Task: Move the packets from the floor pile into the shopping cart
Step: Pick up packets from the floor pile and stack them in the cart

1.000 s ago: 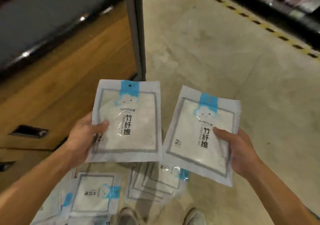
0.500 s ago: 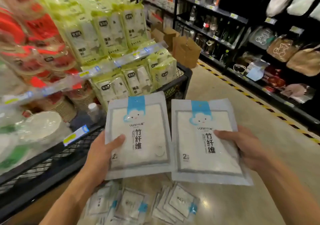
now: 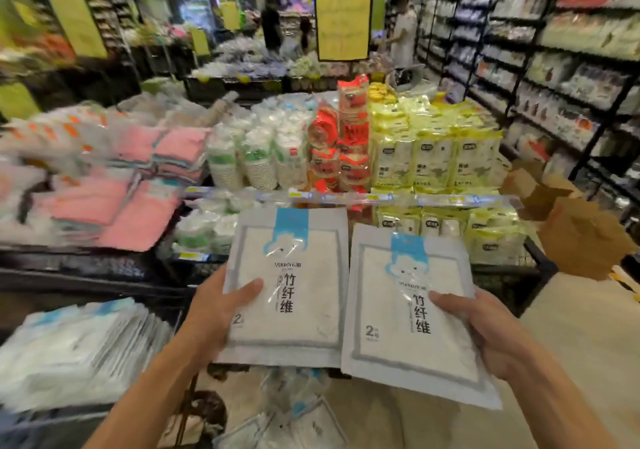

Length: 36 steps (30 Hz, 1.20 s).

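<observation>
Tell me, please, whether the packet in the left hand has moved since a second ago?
Yes. The left packet has come up from just above the floor pile and is now held level with the display shelf edge.

Two bare forearms, no sleeves, left hand (image 3: 214, 313) and right hand (image 3: 491, 337) without rings or watch.
</observation>
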Each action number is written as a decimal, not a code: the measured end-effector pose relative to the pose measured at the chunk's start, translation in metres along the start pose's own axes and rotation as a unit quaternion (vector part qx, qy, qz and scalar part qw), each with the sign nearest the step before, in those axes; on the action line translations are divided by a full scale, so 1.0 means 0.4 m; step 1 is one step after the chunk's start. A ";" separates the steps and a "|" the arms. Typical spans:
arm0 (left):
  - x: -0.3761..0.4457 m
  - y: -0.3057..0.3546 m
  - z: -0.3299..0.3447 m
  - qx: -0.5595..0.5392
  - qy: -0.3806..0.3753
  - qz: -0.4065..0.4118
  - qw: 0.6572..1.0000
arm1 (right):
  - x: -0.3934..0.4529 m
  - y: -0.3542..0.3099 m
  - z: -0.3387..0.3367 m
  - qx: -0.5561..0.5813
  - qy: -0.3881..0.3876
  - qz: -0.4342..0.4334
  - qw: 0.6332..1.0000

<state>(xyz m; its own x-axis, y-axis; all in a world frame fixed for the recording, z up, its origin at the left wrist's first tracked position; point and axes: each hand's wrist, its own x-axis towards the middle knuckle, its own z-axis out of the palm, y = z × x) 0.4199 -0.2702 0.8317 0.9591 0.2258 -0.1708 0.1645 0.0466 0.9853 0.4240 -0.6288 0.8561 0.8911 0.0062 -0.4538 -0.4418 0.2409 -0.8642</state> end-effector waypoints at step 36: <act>-0.792 -0.179 -1.178 -0.101 0.350 0.001 0.931 | -0.374 0.509 1.160 -0.184 -0.340 0.087 0.918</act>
<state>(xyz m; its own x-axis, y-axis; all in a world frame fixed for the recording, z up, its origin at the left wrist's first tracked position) -0.0042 0.1136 0.8118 0.5629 0.8014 -0.2019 0.0495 0.2112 0.9762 0.2489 -0.1301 0.8491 0.6073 0.6482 -0.4594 -0.4770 -0.1649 -0.8633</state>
